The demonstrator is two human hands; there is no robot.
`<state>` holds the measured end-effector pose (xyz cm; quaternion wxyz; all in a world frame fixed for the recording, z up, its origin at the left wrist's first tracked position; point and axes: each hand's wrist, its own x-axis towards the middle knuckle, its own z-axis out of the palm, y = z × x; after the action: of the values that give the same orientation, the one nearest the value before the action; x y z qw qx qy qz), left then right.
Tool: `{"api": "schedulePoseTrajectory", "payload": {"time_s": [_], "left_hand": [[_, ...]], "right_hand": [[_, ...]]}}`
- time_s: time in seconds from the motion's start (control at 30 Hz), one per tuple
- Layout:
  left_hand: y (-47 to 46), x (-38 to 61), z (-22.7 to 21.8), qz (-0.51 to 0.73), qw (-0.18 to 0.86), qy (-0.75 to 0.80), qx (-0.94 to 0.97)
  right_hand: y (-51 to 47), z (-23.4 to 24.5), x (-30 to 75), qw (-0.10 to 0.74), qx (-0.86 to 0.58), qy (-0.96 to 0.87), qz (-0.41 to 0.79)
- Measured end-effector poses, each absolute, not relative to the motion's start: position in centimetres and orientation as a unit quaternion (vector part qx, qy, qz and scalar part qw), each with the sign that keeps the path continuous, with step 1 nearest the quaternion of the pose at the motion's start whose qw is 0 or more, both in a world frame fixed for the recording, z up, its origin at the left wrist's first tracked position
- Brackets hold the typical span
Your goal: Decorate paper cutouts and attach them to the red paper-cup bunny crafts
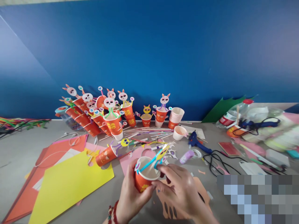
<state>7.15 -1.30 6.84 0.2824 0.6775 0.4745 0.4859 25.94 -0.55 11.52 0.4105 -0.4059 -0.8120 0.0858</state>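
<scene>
A red paper cup (143, 182) with a white inside is gripped by my left hand (133, 189), fingers wrapped round its side. Blue pipe cleaners (149, 163) stick up and out over its rim, with a small paper heart disc (137, 167) on the left and a yellow paper animal face (163, 151) slanting to the upper right. My right hand (178, 186) is closed at the cup's right rim, its thumb and fingers pinching the blue pipe cleaner there. The fingertips partly hide where it meets the rim. Under my right hand lies cut orange paper (198, 186).
Decorated red cups (112, 123) crowd the back left, and one cup (106, 156) lies tilted nearer. Yellow paper (74, 183) covers the left. A blue glue gun (198, 143) with a black cord (224, 160), purple glue stick (187, 156) and stacked cups (177, 116) are at the right.
</scene>
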Motion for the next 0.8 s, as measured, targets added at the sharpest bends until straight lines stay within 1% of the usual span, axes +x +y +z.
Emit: {"api": "schedulePoseTrajectory", "payload": {"time_s": [0.1, 0.27, 0.37, 0.5, 0.8], "left_hand": [[-1.4, 7.2, 6.9, 0.489, 0.269, 0.475, 0.681], [-1.5, 7.2, 6.5, 0.473, 0.273, 0.484, 0.684], [-1.6, 7.2, 6.5, 0.485, 0.276, 0.475, 0.680], [-1.6, 7.2, 6.5, 0.505, 0.276, 0.469, 0.670], [-1.6, 7.4, 5.6, 0.510, 0.336, 0.460, 0.644]], "right_hand": [[-0.6, 11.3, 25.9, 0.425, -0.396, -0.812, 0.053], [-0.5, 11.2, 25.9, 0.393, -0.395, -0.830, 0.021], [-0.5, 11.3, 25.9, 0.391, -0.393, -0.832, 0.031], [-0.6, 11.3, 26.1, 0.412, -0.389, -0.823, 0.041], [-0.6, 11.1, 26.2, 0.407, -0.382, -0.829, 0.033]]}}
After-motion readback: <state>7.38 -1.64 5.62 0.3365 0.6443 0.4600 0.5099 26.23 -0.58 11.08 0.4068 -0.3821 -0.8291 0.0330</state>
